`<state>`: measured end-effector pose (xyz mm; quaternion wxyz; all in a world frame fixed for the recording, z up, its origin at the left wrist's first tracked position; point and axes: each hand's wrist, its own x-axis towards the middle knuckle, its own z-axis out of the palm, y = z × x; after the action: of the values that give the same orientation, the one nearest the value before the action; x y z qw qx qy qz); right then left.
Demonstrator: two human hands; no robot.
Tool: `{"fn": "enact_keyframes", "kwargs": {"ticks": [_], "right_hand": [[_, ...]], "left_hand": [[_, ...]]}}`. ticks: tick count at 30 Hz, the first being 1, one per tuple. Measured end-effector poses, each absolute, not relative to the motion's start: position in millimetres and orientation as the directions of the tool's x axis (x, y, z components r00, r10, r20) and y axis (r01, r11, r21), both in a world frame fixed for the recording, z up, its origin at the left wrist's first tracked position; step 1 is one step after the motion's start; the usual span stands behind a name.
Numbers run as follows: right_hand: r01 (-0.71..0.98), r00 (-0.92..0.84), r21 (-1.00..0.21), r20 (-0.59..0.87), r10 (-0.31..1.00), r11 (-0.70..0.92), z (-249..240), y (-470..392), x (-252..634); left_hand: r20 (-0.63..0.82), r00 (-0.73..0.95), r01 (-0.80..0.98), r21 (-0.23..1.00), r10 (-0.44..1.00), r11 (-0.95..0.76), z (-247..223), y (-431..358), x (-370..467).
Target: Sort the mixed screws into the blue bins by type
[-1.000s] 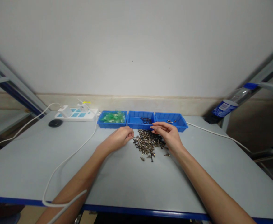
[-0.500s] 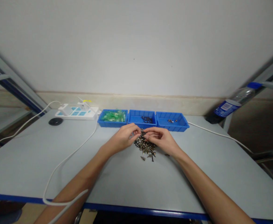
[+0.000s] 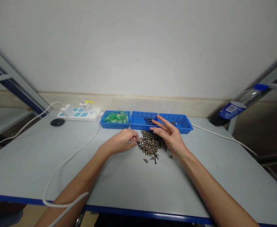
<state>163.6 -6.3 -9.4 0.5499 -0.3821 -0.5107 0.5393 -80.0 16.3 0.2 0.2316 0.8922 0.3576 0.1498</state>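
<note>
A heap of small screws, brassy and dark ones mixed, lies on the table in front of three blue bins. At its left edge, my left hand is closed in a pinch; a dark bit shows at the fingertips, too small to make out. My right hand hovers over the heap's right side with fingers spread, holding nothing that I can see. Its fingertips reach in front of the middle blue bin, which has some dark screws in it. The right blue bin, partly covered by that hand, contains several small shiny pieces.
Green plastic pieces fill the left blue bin. A white power strip and a black disc are at the back left. A white cable crosses the left side. A bottle leans at the back right.
My hands have moved apart. The right one has lifted and spread its fingers toward the bins; the left one has drawn slightly down to the heap's edge, still pinched.
</note>
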Motion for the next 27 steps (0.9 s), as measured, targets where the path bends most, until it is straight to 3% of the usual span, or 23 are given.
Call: {"fn": "enact_keyframes", "kwargs": {"ticks": [13,17,22,27], "right_hand": [[-0.160,-0.077,-0.983,0.103,0.992,0.090,-7.7,-5.5,166.2],[-0.114,-0.089,-0.987,0.120,0.989,0.110,-6.4,-5.3,165.7],[-0.010,-0.211,-0.994,0.109,0.971,0.109,-0.6,-11.5,158.3],[-0.078,-0.287,-0.997,0.050,0.957,0.029,0.5,-16.2,153.9]], "left_hand": [[0.158,0.638,0.553,0.587,0.754,-0.591,3.6,22.4,-81.2],[0.235,0.603,0.516,0.613,0.762,-0.598,11.1,19.1,-77.8],[0.388,0.494,0.477,0.627,0.778,-0.616,12.3,11.4,-65.8],[0.437,0.478,0.451,0.623,0.762,-0.640,13.0,4.6,-57.0]]}}
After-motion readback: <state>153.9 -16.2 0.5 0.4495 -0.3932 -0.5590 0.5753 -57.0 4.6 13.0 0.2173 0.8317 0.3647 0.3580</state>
